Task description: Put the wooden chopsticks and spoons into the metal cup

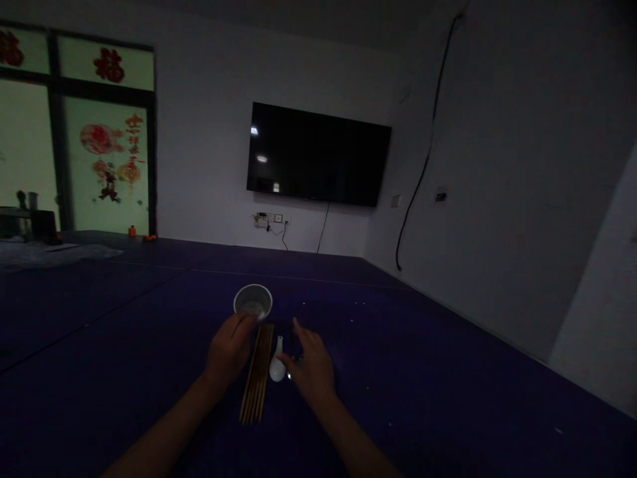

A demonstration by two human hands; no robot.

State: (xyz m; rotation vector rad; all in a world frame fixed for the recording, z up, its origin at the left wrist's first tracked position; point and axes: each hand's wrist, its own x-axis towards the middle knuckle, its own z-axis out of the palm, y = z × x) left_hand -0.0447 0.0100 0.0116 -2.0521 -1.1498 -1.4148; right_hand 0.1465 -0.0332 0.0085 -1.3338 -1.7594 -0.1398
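Here, bowl (253,299) at left grip (230,352), spoon (277,368) beside right grip (315,372)

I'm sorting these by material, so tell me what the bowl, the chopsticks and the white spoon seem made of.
Bowl: smooth and pale grey with a lighter rim; metal, plastic or ceramic, too dim to settle.
Chopsticks: probably wood or bamboo, given their yellowish-brown colour.
White spoon: likely glazed ceramic, being smooth and bright white, though plastic is possible.

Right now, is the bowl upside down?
No. The bowl isn't upside down, because you can see inside it. Whether it stands flat or is tilted, I cannot tell.
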